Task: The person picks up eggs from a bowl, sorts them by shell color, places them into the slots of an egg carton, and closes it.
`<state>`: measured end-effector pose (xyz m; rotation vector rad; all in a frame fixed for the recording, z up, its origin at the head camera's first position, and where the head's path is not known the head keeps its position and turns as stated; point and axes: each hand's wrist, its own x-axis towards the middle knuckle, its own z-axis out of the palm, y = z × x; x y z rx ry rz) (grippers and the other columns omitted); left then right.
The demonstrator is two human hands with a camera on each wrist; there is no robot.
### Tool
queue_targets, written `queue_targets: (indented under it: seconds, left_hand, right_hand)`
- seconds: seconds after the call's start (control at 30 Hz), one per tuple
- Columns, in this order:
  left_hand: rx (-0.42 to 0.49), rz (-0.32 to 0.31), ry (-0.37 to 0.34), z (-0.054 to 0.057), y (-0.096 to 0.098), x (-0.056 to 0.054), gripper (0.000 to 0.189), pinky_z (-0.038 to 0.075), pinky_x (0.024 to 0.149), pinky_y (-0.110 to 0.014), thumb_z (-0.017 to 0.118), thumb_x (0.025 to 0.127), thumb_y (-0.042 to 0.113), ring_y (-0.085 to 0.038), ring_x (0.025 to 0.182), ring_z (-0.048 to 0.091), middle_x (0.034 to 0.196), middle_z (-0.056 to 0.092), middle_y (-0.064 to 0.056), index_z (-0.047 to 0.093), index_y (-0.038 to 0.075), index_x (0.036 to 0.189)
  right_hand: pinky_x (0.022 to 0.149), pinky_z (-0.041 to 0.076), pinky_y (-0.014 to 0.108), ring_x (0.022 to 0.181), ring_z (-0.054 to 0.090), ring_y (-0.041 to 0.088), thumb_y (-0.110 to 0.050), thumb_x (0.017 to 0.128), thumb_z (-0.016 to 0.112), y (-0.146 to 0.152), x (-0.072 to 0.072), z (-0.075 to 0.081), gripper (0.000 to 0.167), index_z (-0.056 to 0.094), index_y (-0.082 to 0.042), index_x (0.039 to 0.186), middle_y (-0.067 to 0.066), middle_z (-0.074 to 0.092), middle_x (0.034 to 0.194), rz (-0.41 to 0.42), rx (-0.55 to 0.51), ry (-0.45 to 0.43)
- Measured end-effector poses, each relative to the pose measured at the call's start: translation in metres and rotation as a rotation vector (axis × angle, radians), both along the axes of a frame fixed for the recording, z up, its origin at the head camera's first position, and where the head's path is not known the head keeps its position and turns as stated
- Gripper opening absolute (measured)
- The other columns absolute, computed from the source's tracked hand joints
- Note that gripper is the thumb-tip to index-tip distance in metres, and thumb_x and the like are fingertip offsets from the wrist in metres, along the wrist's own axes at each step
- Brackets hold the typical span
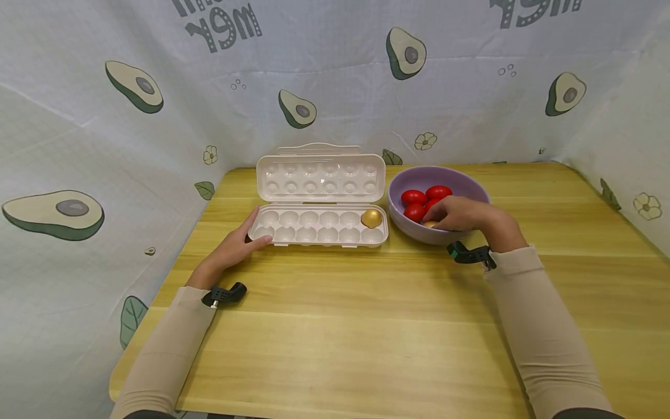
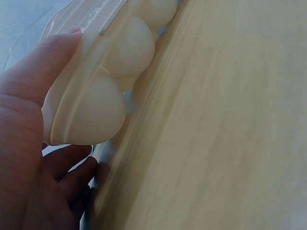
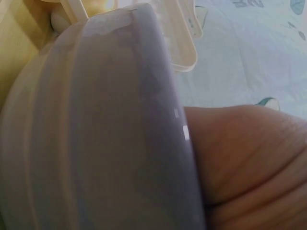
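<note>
A cream plastic egg box [image 1: 319, 244] lies with its lid [image 1: 320, 178] raised at the back of the table. One gold egg [image 1: 371, 219] sits in a back-row hollow at its right end. My left hand [image 1: 230, 247] grips the box's left end, thumb over the front rim; in the left wrist view the thumb [image 2: 53, 60] lies along the edge, with fingers below. Inside the purple bowl [image 1: 471, 181], my right hand [image 1: 460, 213] has its fingers around another gold egg [image 1: 430, 224], partly hidden. Several red eggs [image 1: 414, 198] lie beside it. The bowl wall [image 3: 105, 120] hides those fingers in the right wrist view.
The bowl stands close to the box's right end on the wooden table [image 1: 335, 337]. Behind the table hangs a white curtain [image 1: 345, 75] with avocado prints. Dark wrist cameras sit below both hands.
</note>
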<state>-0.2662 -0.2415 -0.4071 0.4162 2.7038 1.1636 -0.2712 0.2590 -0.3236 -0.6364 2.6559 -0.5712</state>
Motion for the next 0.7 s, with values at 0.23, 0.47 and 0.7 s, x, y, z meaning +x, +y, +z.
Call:
queue_targets:
  seconds: [0.23, 0.47, 0.7]
  left_hand:
    - [0.006, -0.003, -0.001, -0.0008, -0.0001, -0.0004, 0.091, 0.014, 0.115, -0.055, 0.057, 0.092, 0.053, -0.035, 0.145, 0.013, 0.161, 0.007, -0.011, -0.002, 0.026, 0.156]
    - [0.012, 0.0, -0.002, -0.0017, 0.0002, 0.0002, 0.091, 0.015, 0.114, -0.055, 0.058, 0.092, 0.052, -0.036, 0.144, 0.014, 0.16, 0.009, -0.013, -0.001, 0.026, 0.157]
    - [0.012, 0.008, -0.001, 0.001, 0.0008, 0.0012, 0.091, 0.015, 0.114, -0.055, 0.058, 0.092, 0.052, -0.037, 0.144, 0.015, 0.159, 0.011, -0.016, -0.001, 0.025, 0.157]
  right_hand:
    - [0.086, 0.046, 0.04, 0.091, 0.056, 0.021, -0.013, 0.09, 0.065, 0.0016, -0.0006, -0.0013, 0.025, 0.071, -0.002, 0.112, 0.004, 0.068, 0.099, 0.013, -0.014, 0.003]
    - [0.086, 0.046, 0.042, 0.092, 0.056, 0.021, -0.015, 0.09, 0.065, 0.0035, -0.001, -0.0017, 0.025, 0.072, -0.004, 0.111, 0.004, 0.068, 0.1, 0.024, 0.0, 0.017]
    - [0.089, 0.046, 0.044, 0.093, 0.058, 0.021, -0.019, 0.09, 0.067, 0.005, -0.0007, 0.0007, 0.023, 0.072, -0.007, 0.109, 0.003, 0.069, 0.1, 0.022, 0.014, 0.047]
